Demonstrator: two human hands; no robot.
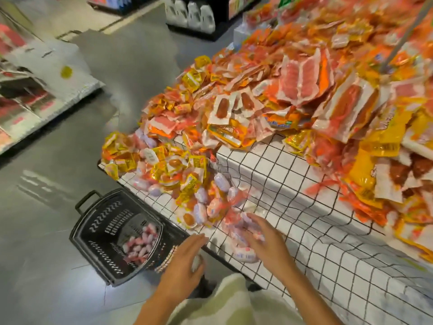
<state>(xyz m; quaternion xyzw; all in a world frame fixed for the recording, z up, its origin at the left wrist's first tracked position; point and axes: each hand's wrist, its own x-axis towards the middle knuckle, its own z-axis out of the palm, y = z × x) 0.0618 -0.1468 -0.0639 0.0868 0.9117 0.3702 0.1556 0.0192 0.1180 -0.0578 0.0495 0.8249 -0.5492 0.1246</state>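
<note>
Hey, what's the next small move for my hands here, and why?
Probably swing the left hand over the black basket and let go: it seems to hold a small white packet, and the basket already holds similar packets. The right hand rests on the shelf pile.

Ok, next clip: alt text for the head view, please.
A person's right hand lies on small pink-and-white packets at the edge of a grid-cloth table heaped with snack packs, while the left hand holds one pale packet near a black basket on the floor that contains similar packets.
</note>
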